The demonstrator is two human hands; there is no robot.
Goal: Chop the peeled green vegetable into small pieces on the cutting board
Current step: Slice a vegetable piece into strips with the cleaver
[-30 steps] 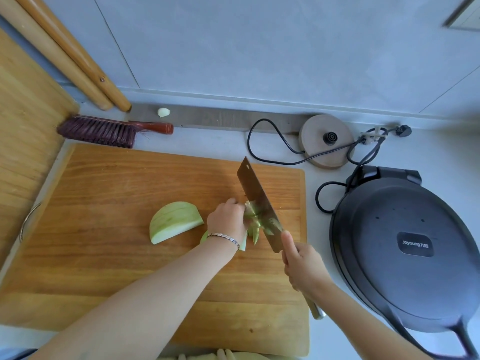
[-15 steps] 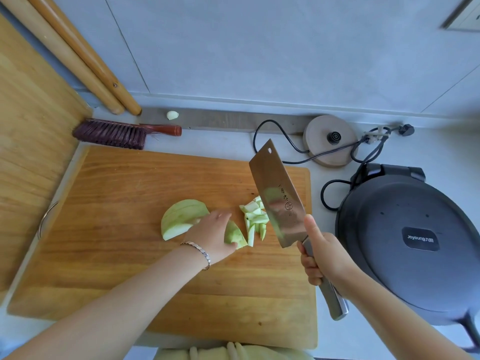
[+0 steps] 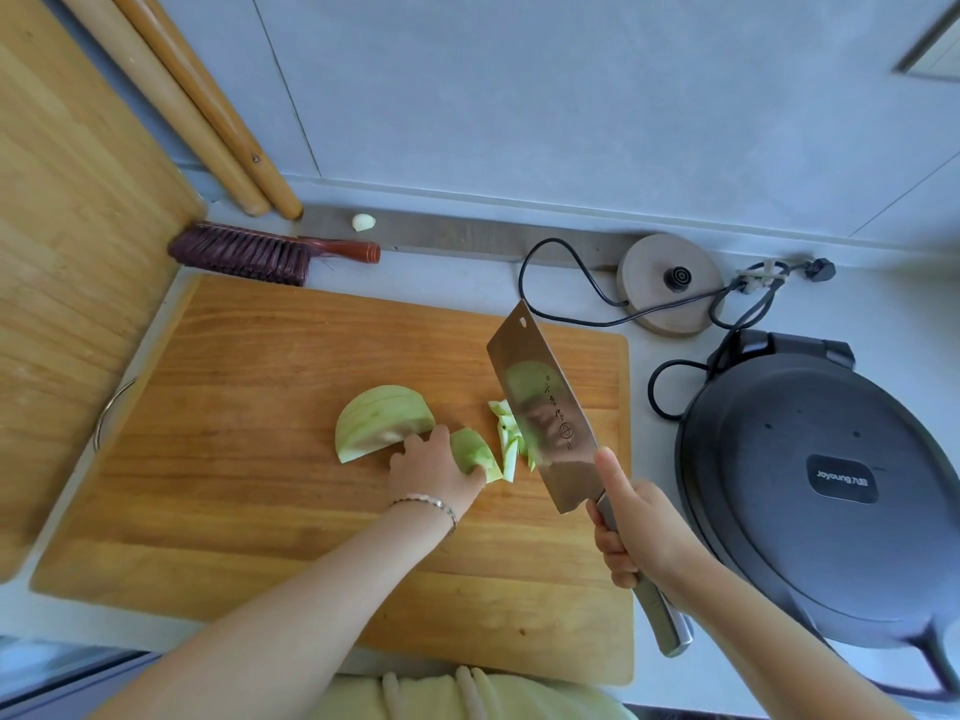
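A big wooden cutting board (image 3: 249,459) lies on the counter. On it rests a large peeled pale-green half (image 3: 382,420). Just right of that is a smaller green wedge (image 3: 475,452), which my left hand (image 3: 431,472) holds with curled fingers. A small heap of cut green strips (image 3: 509,439) lies right of the wedge, partly hidden behind the cleaver. My right hand (image 3: 636,532) grips the cleaver's steel handle, thumb against the blade's base. The cleaver (image 3: 543,413) is raised and tilted over the strips, flat side facing me.
A black electric griddle (image 3: 821,491) sits right of the board, a kettle base (image 3: 670,283) and black cords behind it. A brush (image 3: 249,252), two rolling pins (image 3: 208,111) and a garlic clove (image 3: 362,221) are at the back left. A second wooden board (image 3: 62,252) leans on the left.
The cleaver rose off the board and turned its flat side toward me. My left hand slid left off the cut strips onto the small wedge.
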